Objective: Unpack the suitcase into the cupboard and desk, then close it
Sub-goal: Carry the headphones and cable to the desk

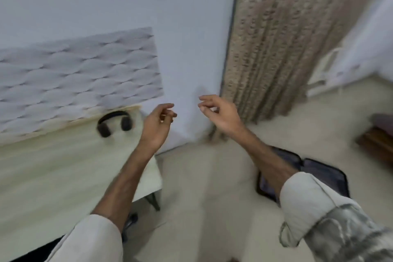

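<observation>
A beige patterned curtain [276,38] hangs beside a pale wall [191,27]. A textured grey wall panel [78,70] sits lower left. A dark wooden piece of furniture [377,141] stands on the cream floor [212,176].

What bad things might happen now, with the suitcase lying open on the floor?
1. The open suitcase lies on the floor just behind the right forearm, so a step backwards might trip on it.
2. The headphones sit near the desk corner, close to the left hand; a careless swing might knock them off.
3. Both hands, including the right hand, hold nothing, and the picture is blurred, so fast moving might cause bumps.
</observation>
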